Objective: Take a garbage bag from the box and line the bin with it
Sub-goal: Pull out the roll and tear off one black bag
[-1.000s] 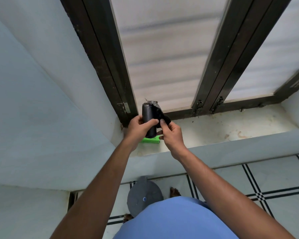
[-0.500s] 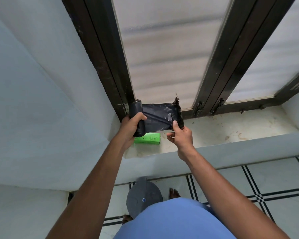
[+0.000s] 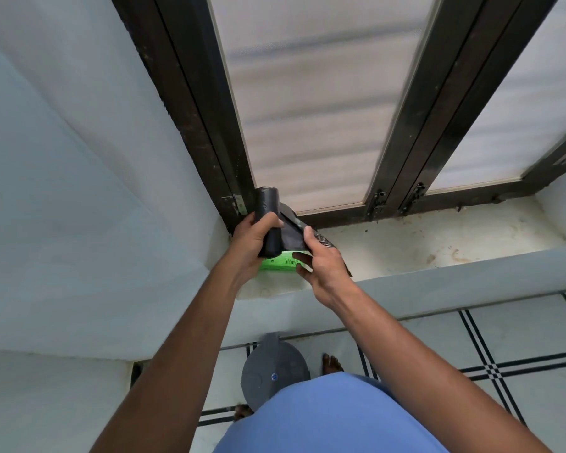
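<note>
right hand nearer roll vs before, prob. regripping.

The bag roll is thin black plastic, faintly glossy; the green box looks like printed card — the sill stained, matt stone.

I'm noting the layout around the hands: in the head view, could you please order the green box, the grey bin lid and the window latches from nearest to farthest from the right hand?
1. Green box: on the sill, just left of the right hand, at its fingertips.
2. Grey bin lid: on the floor, below the sill.
3. Window latches: on the frame, up and to the right.
Lid and latches are close to call.
</note>
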Motion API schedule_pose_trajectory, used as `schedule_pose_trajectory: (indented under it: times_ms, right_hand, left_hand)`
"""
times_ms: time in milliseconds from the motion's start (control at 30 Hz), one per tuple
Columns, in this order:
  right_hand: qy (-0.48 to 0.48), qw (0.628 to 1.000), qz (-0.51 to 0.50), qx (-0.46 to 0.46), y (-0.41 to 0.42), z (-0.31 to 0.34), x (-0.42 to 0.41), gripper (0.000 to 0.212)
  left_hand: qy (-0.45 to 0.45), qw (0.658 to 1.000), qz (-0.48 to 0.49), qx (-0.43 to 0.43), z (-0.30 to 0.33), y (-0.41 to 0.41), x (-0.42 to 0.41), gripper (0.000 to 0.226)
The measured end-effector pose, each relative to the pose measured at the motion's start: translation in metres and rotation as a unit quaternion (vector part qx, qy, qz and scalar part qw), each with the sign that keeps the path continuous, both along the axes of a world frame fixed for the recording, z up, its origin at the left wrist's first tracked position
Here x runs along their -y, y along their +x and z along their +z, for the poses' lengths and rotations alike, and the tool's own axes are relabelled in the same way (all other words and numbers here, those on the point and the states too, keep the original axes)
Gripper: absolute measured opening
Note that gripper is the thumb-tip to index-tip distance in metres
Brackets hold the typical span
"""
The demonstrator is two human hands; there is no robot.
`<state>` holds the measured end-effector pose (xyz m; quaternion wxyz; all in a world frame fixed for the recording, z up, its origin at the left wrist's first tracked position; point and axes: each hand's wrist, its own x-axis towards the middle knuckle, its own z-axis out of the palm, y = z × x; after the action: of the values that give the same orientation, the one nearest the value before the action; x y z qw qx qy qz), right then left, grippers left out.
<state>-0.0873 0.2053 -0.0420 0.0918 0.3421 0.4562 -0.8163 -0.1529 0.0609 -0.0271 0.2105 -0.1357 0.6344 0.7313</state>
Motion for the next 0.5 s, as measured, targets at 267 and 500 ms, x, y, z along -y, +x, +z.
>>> schedule_pose_trajectory:
  times_ms: [267, 500]
  right_hand:
    - [0.025, 0.998, -0.052, 0.023, -0.001, -0.006, -0.013, 0.055]
    - [0.102, 0.917, 0.375, 0.086, 0.038, 0.046, -0.023, 0.102]
  left_hand:
    - [-0.027, 0.999, 0.017, -0.027, -0.004, 0.001, 0.008, 0.049]
    - [-0.125, 0.990, -0.022, -0.066, 0.012, 0.005, 0.009, 0.045]
